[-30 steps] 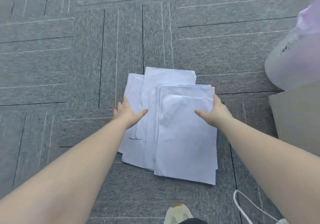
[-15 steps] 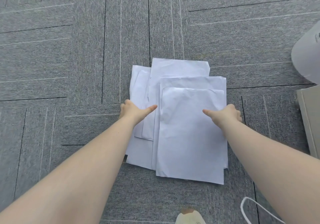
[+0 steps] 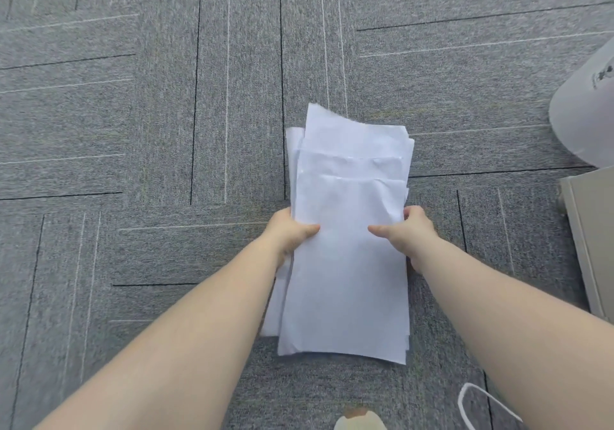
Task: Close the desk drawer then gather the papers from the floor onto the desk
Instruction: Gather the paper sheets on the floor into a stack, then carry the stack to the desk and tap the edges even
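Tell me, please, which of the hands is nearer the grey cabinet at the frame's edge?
Right. The right hand grips the papers' cabinet-side edge; the left hand grips their far edge from the cabinet.

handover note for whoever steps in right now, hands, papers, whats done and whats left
Left hand: shut on the left edge of the paper stack, thumb on top.
Right hand: shut on the stack's right edge, thumb on top.
Papers: pulled together into one uneven stack, sheets staggered at the far end, held between both hands over the grey carpet.
Done: loose sheets gathered into one stack.
Left: carry the stack up onto the desk. The desk and its drawer are not clearly in view, so confirm the drawer is closed.
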Action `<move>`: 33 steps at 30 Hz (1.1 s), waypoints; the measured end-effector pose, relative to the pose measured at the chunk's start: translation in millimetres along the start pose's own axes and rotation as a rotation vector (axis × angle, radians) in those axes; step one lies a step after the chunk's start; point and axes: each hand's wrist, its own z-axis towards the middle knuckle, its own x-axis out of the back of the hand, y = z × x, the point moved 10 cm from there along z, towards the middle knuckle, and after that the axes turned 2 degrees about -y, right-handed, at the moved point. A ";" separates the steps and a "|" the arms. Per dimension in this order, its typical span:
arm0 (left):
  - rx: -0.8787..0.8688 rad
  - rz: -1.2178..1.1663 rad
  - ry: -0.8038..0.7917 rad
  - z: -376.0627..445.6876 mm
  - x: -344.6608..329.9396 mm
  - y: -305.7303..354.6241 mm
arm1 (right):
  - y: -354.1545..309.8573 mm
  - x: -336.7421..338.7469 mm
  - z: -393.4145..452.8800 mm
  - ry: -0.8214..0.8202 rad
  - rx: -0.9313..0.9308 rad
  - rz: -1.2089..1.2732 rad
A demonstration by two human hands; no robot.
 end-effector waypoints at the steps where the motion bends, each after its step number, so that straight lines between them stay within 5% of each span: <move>1: -0.008 -0.027 -0.017 -0.7 -0.3 3.8 | 0.5 3.1 0.5 0.001 0.004 0.015; 11: -0.197 -0.037 -0.232 -58.9 2.1 125.9 | -82.4 60.5 -59.6 -0.170 0.171 0.619; 26: -0.637 -0.101 -0.213 -292.0 68.0 367.1 | -249.6 239.6 -291.1 -0.270 0.656 0.684; 33: -0.917 -0.166 -0.354 -466.6 54.4 460.5 | -272.8 354.9 -467.8 -0.126 0.906 0.652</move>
